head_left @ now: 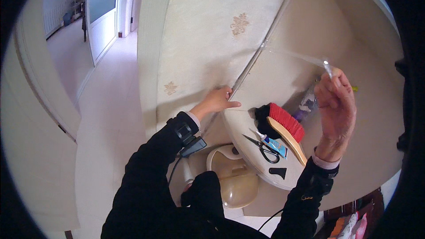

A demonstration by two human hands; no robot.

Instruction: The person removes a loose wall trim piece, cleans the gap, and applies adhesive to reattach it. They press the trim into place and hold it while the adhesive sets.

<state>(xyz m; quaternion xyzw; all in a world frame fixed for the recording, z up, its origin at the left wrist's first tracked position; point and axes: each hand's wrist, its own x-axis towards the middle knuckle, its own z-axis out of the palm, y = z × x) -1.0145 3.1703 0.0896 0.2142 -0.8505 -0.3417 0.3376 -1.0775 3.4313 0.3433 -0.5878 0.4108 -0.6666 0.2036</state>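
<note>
My right hand (pixel 336 104) is raised at the right, its fingers pinched on the bright end of a clear strip (pixel 299 54) that looks like tape or film. From there the strip stretches left to the dark seam (pixel 252 65) between a patterned wall panel (pixel 199 31) and a plain beige panel (pixel 318 22). Lower on that seam rests my left hand (pixel 218 100), fingertips against it and thumb held out to the side. It holds nothing that I can see. Below and between the hands is a pale padded seat (pixel 241 126).
On the seat lie a red-bristled brush (pixel 287 124) with a wooden handle, black scissors (pixel 268 152), a blue-and-white tube (pixel 275 145) and a small black scraper-like piece (pixel 278 172). A clear bottle (pixel 306 104) stands behind. Under the seat is a beige basin (pixel 234 186); a doorway opens far left.
</note>
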